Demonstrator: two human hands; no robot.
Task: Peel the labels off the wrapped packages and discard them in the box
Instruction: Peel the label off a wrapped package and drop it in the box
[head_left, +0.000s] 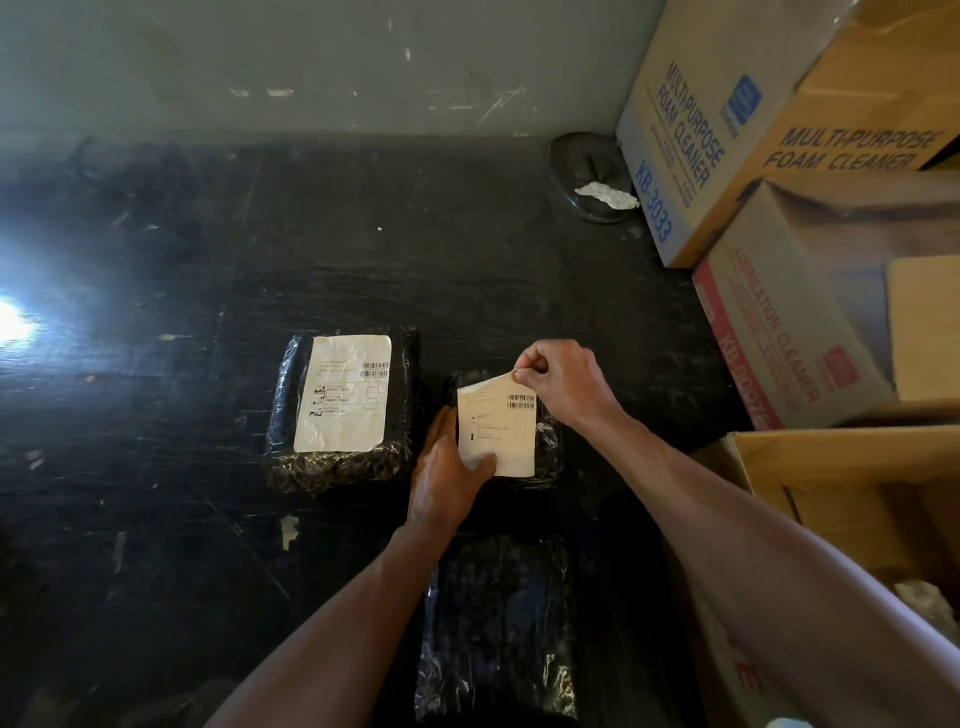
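Pinching papery label (497, 426) corner, right hand (558, 382) fingers (524, 370).

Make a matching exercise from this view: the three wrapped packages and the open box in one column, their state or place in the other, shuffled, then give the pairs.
Things:
1. left package
2. middle package
3. near package
4. open box

States or places:
A. no label showing on top
B. at the right edge, beside the right forearm
C. label flat and fully stuck, untouched
D. label corner pinched and lifted by the right hand, while the left hand presses it down

Pairs: 1-C, 2-D, 3-A, 4-B
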